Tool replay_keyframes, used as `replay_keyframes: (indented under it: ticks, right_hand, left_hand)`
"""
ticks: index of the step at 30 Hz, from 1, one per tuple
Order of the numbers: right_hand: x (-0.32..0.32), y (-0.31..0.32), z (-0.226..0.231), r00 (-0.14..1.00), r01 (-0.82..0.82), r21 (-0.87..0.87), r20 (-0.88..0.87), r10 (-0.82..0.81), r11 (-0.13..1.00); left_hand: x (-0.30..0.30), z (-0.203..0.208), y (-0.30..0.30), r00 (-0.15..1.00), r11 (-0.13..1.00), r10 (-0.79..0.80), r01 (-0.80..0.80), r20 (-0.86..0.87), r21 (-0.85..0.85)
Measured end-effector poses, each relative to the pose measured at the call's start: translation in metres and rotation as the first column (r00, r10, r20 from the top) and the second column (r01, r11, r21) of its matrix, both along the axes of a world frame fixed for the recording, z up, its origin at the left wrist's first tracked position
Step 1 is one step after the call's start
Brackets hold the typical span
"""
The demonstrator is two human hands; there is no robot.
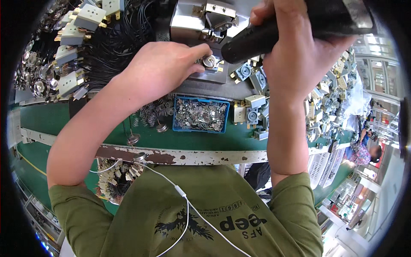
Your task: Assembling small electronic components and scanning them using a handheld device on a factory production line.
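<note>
My left hand reaches in over the bench, thumb and forefinger pinched on a small round metal part. The part rests on a flat metal fixture block and has a wire-like loop on top. My right hand wraps around a black electric screwdriver, tilted with its nose pointing down and left, close beside the round part. Whether the tip touches the part I cannot tell. Behind the block stands a metal fixture with a bracket.
A blue tray of small metal pieces sits near the bench edge, with loose springs beside it. Grey-and-white switch-like blocks lie left, more right. Black wires bunch at the left. A person is far right.
</note>
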State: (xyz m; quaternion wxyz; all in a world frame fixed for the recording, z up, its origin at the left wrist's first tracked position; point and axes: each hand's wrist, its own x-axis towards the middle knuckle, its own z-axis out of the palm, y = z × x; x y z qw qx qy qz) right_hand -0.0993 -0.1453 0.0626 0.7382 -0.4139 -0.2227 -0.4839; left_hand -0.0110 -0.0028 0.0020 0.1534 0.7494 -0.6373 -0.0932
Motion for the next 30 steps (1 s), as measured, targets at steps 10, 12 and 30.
replay_keyframes:
  ticks: [10,12,30]
  right_hand:
    - [-0.016,0.005,-0.004,0.662,0.483,-0.599,-0.228,-0.714,0.639]
    - [-0.037,0.026,0.003,0.542,0.348,-0.668,-0.430,-0.722,0.658]
    - [-0.081,-0.045,-0.007,0.541,0.529,-0.482,-0.443,-0.715,0.699]
  left_hand:
    - [0.002,-0.012,0.003,0.999,0.998,-0.030,0.032,0.026,-0.055]
    - [0.000,-0.009,0.005,0.999,0.998,-0.015,0.018,0.037,-0.065]
    - [-0.046,0.009,0.016,0.914,0.922,-0.273,0.338,0.299,-0.191]
